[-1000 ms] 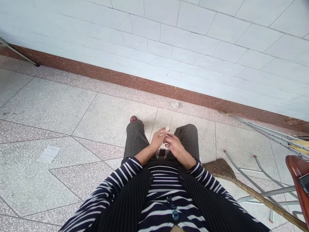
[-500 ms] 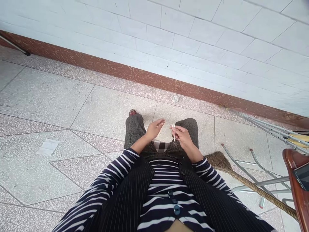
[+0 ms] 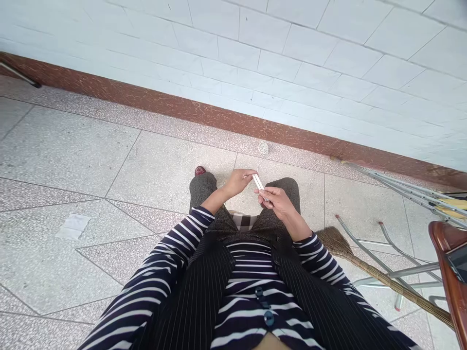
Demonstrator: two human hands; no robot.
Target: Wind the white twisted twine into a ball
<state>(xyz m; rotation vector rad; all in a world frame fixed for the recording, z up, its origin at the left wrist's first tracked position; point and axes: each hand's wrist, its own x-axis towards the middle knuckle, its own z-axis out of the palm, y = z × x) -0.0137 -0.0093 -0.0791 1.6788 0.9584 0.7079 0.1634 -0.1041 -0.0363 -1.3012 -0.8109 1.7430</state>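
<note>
My left hand (image 3: 240,182) is closed, its fingertips at the upper end of a narrow white piece (image 3: 258,182). That piece shows as two pale parallel bands and slants between my hands; whether it is doubled yarn or a flat strip I cannot tell. My right hand (image 3: 275,199) grips its lower end between thumb and fingers. A small ball of white yarn (image 3: 263,148) lies on the floor beyond my hands, near the wall. From it a thin strand runs toward my hands, and its near end is hard to follow.
A straw broom (image 3: 333,241) lies to my right among metal chair legs (image 3: 365,250). Metal crutches (image 3: 397,182) lean by the wall skirting. At the right edge stands a brown wooden seat (image 3: 443,253) with a dark device on it. White paper (image 3: 75,225) lies on the floor at left.
My left hand has moved right and up to meet the white piece. The piece, earlier small in my right hand with an end hanging down, now spans both hands.
</note>
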